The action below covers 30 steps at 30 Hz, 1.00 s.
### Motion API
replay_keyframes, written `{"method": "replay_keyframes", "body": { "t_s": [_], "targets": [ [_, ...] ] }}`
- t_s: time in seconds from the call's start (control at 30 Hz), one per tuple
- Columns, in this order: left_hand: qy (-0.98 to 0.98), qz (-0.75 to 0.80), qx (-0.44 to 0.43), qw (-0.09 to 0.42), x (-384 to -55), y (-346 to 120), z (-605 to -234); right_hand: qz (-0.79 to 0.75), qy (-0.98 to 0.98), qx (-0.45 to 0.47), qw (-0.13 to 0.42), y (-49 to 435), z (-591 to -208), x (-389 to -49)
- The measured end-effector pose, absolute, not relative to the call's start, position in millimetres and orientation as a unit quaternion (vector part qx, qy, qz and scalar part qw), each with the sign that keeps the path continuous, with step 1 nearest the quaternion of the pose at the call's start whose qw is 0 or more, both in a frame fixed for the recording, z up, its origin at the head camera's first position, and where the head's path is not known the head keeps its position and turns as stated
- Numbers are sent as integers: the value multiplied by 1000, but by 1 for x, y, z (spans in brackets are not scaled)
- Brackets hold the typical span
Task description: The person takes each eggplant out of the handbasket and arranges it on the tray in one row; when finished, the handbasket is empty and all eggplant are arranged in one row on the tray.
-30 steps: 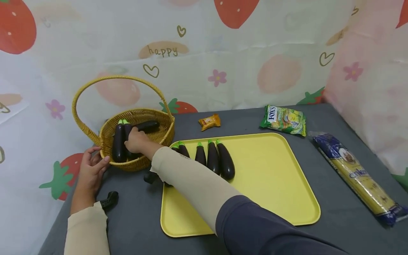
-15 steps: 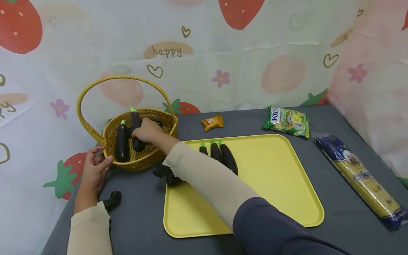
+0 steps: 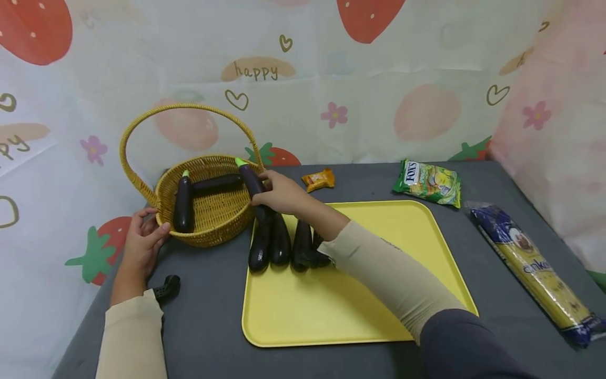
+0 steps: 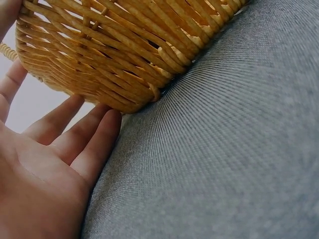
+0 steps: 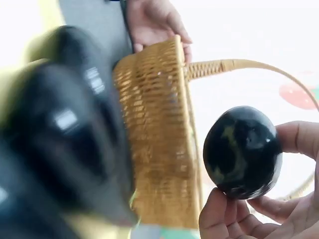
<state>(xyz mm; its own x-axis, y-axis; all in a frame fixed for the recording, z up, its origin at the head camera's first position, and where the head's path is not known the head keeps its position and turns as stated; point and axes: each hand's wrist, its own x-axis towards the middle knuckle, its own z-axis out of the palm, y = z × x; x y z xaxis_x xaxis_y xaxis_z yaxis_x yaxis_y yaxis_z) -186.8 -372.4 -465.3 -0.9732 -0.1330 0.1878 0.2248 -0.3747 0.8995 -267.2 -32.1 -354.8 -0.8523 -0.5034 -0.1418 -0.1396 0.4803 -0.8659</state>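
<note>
My right hand (image 3: 284,195) grips a dark purple eggplant (image 3: 251,179) with a green stem end, held over the right rim of the wicker basket (image 3: 222,223). In the right wrist view, thumb and fingers wrap the round end of this eggplant (image 5: 242,152). Two more eggplants are in the basket: one (image 3: 183,206) along the left side, another (image 3: 218,183) lying across the back. My left hand (image 3: 142,245) holds the basket's left front rim; in the left wrist view its fingers lie against the woven wall (image 4: 114,55). Several eggplants (image 3: 280,242) lie on the yellow tray (image 3: 350,316), partly hidden by my right arm.
A small orange packet (image 3: 319,180) lies behind the tray. At the back right is a green FOX'S bag (image 3: 431,181), and a long blue and yellow pack (image 3: 535,263) lies along the right. A printed cloth (image 3: 379,68) hangs behind the grey table (image 3: 203,326).
My right hand has lifted an eggplant from inside the basket and moved it right, to over the rim beside the tray. My left hand stays at the basket's rim.
</note>
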Motion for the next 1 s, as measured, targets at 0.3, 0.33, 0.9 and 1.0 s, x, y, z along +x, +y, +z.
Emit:
{"method": "replay_keyframes", "body": {
  "t_s": [0.3,0.33,0.9,1.0],
  "targets": [
    [-557,-823,-35,110,-187,-374,-462,-473,861,-115,148,50,-370,-248],
    [-556,-823,-33,110,-187,-374,-462,-482,858,-106,147,59,-372,-246],
    [-553,-824,-34,116,-188,-372,-463,-475,866,-12,159,152,-409,-219],
    [-554,-823,-34,117,-185,-373,-464,-454,875,-10,165,153,-416,-216]
  ]
}}
